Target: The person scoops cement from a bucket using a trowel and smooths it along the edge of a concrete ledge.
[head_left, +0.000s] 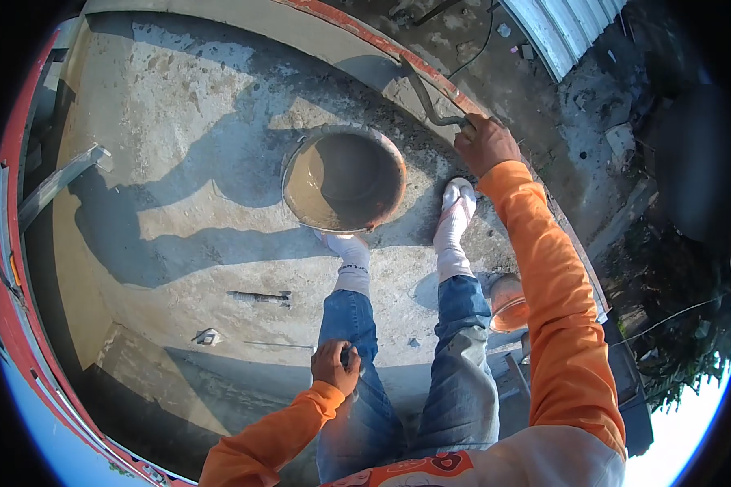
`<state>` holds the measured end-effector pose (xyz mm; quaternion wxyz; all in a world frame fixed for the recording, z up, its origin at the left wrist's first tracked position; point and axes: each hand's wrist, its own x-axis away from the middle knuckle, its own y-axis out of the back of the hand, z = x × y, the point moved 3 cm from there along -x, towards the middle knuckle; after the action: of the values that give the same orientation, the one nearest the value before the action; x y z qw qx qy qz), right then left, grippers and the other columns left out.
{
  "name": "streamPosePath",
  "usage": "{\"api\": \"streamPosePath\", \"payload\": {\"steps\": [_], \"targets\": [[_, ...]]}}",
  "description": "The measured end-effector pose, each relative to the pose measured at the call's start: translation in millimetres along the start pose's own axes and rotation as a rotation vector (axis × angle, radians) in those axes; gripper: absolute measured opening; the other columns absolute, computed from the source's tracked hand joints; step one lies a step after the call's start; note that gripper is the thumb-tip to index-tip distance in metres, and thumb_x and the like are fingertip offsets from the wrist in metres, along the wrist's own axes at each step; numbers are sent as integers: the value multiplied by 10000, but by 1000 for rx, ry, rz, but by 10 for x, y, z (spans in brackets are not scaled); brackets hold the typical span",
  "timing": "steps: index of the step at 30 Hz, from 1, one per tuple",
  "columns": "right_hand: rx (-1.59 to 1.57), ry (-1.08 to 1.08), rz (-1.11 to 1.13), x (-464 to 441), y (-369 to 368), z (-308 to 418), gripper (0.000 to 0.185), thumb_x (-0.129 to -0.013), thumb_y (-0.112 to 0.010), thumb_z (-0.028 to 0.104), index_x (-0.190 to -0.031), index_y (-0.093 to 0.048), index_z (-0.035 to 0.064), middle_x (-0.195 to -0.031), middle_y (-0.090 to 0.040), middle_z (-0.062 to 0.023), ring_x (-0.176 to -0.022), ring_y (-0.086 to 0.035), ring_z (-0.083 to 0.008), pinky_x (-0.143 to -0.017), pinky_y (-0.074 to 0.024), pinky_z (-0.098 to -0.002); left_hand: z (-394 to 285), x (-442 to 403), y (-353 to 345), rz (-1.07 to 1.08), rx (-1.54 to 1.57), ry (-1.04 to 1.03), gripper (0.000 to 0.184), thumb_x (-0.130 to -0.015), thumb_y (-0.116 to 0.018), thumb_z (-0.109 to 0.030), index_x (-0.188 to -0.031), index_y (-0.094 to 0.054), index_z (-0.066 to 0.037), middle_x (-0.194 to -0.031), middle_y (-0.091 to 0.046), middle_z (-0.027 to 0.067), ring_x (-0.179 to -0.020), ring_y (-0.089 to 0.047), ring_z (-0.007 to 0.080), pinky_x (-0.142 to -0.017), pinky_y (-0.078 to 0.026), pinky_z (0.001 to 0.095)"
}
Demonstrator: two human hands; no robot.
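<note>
My right hand [489,146] is closed round the handle of a trowel [422,96]. The trowel's narrow-looking blade lies against or just above the low wall's grey inner face, below its red edge; whether it touches, I cannot tell. In front of my feet stands a bucket [345,180] with grey, wet-looking contents, partly in shadow. My left hand [335,365] is in front of my left thigh, its fingers curled. A small dark patch shows by its fingers, but what they hold, if anything, is unclear.
The curved low wall [357,45] borders the concrete floor [219,215]. A smaller orange bucket [508,303] is beside my right leg. A worn brush-like tool [258,297] and a small lump [207,336] lie left. A board [61,185] juts in. Corrugated sheet [556,32] lies beyond.
</note>
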<state>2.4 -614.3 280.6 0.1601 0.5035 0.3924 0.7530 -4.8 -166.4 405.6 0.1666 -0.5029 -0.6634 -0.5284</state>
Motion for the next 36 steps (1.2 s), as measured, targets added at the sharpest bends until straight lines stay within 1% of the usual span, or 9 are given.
{"api": "streamPosePath", "payload": {"steps": [3, 11, 15, 23, 27, 30, 31, 32, 36], "targets": [[108, 24, -19, -113, 54, -10, 390, -803, -585, 283, -1166, -596, 142, -1071, -577, -150, -1005, -586, -335, -856, -477, -408, 4, 0, 5, -7, 8, -6, 154, -798, -623, -178, -915, -589, -82, -938, -639, 82, -906, -589, 296, -807, -442, 396], [257, 61, 101, -272, 107, -135, 403, -802, -629, 244, -1197, -579, 179, -1119, -543, -128, -1044, -571, -324, -873, -474, -405, -41, -20, -21, 22, 15, 37, 156, -789, -612, -202, -889, -595, -83, -911, -635, 82, -924, -578, 294, -823, -430, 398], [158, 5, 200, -215, 386, -440, 383, -774, -655, 239, -1150, -621, 167, -1070, -626, -112, -1053, -576, -296, -885, -466, -404, -79, -18, -101, 20, 1, 41, 141, -786, -609, -199, -870, -598, -86, -900, -629, 84, -911, -577, 294, -801, -439, 403], [351, 263, 277, -1727, 443, 30, 497, -730, -677, 236, -1214, -595, 159, -1099, -642, -108, -1051, -596, -288, -897, -471, -378, -286, 14, -387, 31, -41, 55, 150, -772, -606, -208, -878, -607, -103, -922, -624, 81, -922, -565, 294, -812, -430, 407], [84, 63, 371, -1169, 1115, 333, 386, -831, -602, 262, -1213, -602, 206, -1321, -529, -17, -1224, -493, -237, -944, -408, -462, -461, 33, -569, 85, -106, 207, 172, -769, -593, -232, -889, -611, -110, -957, -618, 79, -976, -538, 306, -846, -408, 435], [97, 40, 399, -1300, 957, 129, 312, -828, -629, 206, -1139, -648, 193, -1223, -602, -10, -1138, -564, -225, -865, -454, -443, -578, 19, -657, 114, -137, 234, 179, -766, -586, -244, -889, -614, -117, -968, -613, 75, -1004, -523, 305, -862, -397, 442], [80, 93, 445, -1204, 1084, 58, 384, -806, -655, 307, -1180, -622, 221, -1281, -561, 4, -1205, -509, -225, -907, -422, -459, -620, 1, -687, 126, -153, 249, 179, -764, -584, -247, -887, -616, -121, -968, -612, 72, -1013, -517, 303, -866, -395, 441], [80, 90, 444, -1229, 1084, -12, 384, -806, -655, 307, -1180, -622, 221, -1281, -561, 4, -1205, -509, -225, -907, -422, -459, -644, -8, -710, 128, -153, 246, 179, -764, -584, -247, -887, -616, -121, -968, -612, 72, -1013, -517, 303, -866, -395, 441], [307, 182, 551, -1451, 568, -394, 413, -733, -699, 235, -1139, -647, 181, -1171, -621, -69, -1101, -580, -276, -895, -468, -420, -683, -7, -755, 143, -200, 265, 160, -761, -574, -247, -864, -618, -132, -960, -608, 68, -1019, -513, 298, -874, -390, 438]]}}
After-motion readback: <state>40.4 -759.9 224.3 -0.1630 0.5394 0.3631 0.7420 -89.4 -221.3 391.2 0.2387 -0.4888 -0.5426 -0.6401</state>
